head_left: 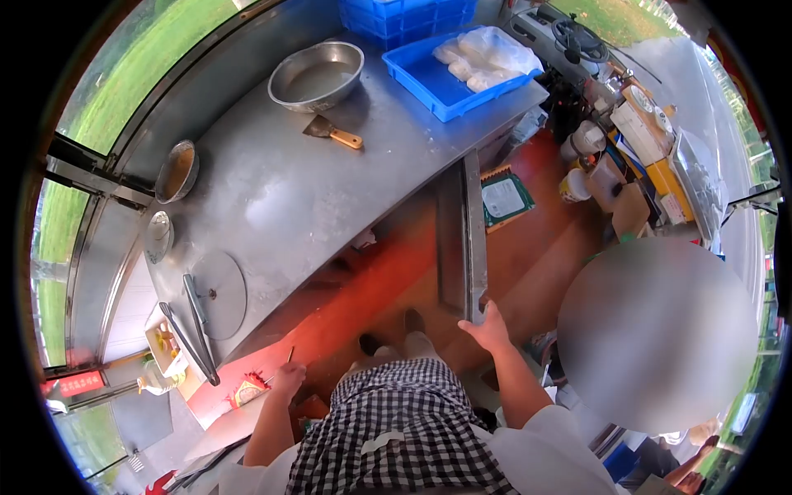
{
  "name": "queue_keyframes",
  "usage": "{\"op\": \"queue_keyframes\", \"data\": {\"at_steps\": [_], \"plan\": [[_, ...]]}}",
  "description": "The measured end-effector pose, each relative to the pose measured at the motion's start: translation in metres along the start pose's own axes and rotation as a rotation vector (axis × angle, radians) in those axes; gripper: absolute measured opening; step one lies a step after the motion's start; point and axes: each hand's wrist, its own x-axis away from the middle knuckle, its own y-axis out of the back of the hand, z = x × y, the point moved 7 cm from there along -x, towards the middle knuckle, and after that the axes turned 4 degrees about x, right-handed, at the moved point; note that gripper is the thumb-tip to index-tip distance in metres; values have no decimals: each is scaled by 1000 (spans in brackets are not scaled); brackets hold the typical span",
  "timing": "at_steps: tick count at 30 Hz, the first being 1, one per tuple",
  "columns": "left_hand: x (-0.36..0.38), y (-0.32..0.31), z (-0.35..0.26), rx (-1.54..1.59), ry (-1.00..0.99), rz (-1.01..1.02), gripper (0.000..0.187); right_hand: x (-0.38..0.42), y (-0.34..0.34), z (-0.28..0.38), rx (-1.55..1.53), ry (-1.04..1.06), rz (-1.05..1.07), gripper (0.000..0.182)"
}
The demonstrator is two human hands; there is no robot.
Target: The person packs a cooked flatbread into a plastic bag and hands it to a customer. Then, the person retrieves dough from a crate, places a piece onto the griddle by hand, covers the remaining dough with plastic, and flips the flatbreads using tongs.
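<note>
My left hand (pixel 289 378) is closed around a thin stick-like item (pixel 290 354), low at the left near a red and yellow packet (pixel 249 388). My right hand (pixel 488 328) is at the end of an open metal door (pixel 476 247), its thumb and fingers apart around the door's edge. On the steel counter (pixel 272 198) lie a scraper with a wooden handle (pixel 346 139), a large metal bowl (pixel 317 76) and a round plate (pixel 219 294) with tongs (pixel 194 297) beside it.
A blue tray (pixel 441 103) holds bagged white dough-like pieces at the counter's far end. Smaller bowls stand along the window side. A green packet (pixel 505 199) lies on the red floor (pixel 544 223). Boxes (pixel 670 191) and containers crowd the right. Part of another person shows bottom right.
</note>
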Motion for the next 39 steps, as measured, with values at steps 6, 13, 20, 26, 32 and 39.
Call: {"op": "queue_keyframes", "data": {"at_steps": [6, 13, 20, 26, 32, 39], "plan": [[-51, -54, -90, -129, -230, 65, 33, -14, 43, -55, 56, -87, -165, 95], [-51, -146, -205, -276, -291, 283, 40, -26, 84, -55, 124, -221, -223, 86], [-176, -222, -213, -62, -217, 374, 21, -45, 98, -82, 212, -287, -320, 83], [-295, -258, -235, 319, -91, 370, 24, -56, 111, -82, 234, -302, -364, 73], [-352, -278, -278, 629, -22, 147, 30, -67, 110, -92, 171, -287, -396, 63], [-479, -300, -266, 817, 6, 91, 34, -75, 117, -111, 165, -344, -422, 70]]}}
